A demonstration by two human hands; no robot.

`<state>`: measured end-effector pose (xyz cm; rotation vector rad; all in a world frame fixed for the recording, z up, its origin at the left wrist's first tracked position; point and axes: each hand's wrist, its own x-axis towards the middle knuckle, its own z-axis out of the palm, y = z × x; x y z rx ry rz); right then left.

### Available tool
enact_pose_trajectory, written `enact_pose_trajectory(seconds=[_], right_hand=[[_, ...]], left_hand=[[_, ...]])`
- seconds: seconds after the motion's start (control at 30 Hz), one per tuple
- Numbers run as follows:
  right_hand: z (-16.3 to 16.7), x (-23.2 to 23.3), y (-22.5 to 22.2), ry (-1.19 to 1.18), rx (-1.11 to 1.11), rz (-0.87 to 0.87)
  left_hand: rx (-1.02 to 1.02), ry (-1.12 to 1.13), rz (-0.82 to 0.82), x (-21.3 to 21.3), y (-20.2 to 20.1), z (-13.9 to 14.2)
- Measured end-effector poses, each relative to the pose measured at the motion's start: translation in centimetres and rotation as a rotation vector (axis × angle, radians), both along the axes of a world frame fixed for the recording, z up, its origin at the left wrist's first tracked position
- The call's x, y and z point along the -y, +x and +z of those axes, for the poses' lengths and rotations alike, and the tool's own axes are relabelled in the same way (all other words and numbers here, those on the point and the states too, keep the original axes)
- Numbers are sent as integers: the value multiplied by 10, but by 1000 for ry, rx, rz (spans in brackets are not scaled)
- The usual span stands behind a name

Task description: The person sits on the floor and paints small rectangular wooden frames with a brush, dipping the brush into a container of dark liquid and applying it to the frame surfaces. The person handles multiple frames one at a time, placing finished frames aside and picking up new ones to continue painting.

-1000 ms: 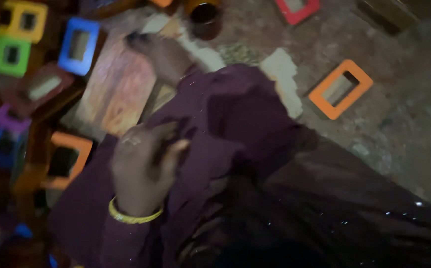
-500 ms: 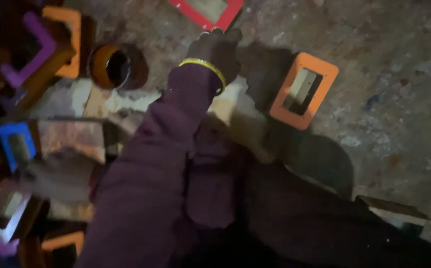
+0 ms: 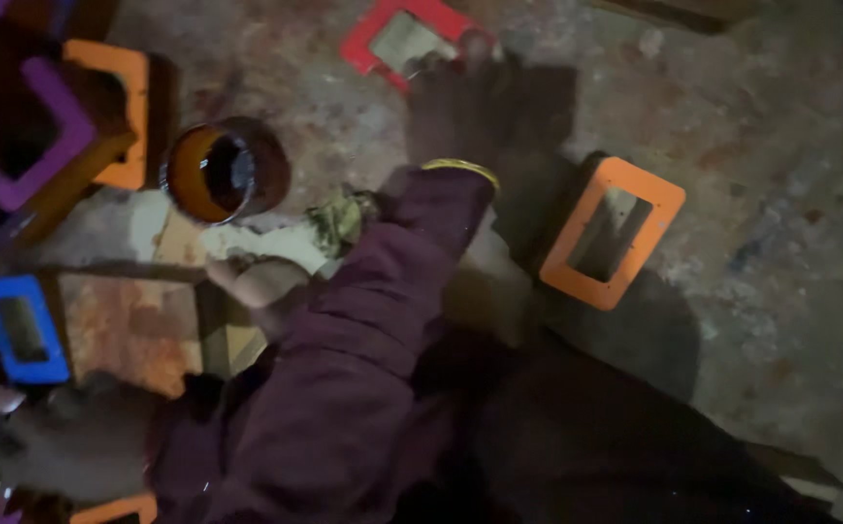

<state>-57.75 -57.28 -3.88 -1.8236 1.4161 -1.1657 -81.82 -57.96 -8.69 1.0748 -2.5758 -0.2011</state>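
Red rectangular plastic frame (image 3: 404, 37) lay on the stained concrete floor (image 3: 780, 194); right hand (image 3: 460, 107) reached it, fingertips touching its edge, finger spacing unclear. Left hand (image 3: 53, 446) blurred, low.

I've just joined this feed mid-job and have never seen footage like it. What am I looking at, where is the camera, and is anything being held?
There is no machine here: a person works with bare hands, and the one camera sits on their head, looking down at a rough, stained floor. The arm in the dark purple sleeve stretches forward; its hand, with a yellow bangle at the wrist, touches a red rectangular frame. Which hand it is I cannot tell, nor whether it grips the frame. Nearby lie an orange frame, a blue frame, a purple frame and a round brown tin.
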Motion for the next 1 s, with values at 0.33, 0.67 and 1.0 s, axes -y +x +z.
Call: enact_pose_trajectory(seconds=[0.33, 0.67, 1.0], right_hand=[[24, -11, 81, 14, -127, 77], [23, -8, 80, 114, -306, -80], [43, 24, 80, 5, -221, -260]], left_hand=[[-117, -218, -16, -26, 155, 191], [-581, 27, 489, -94, 560, 237], [-959, 271, 673, -88, 635, 44]])
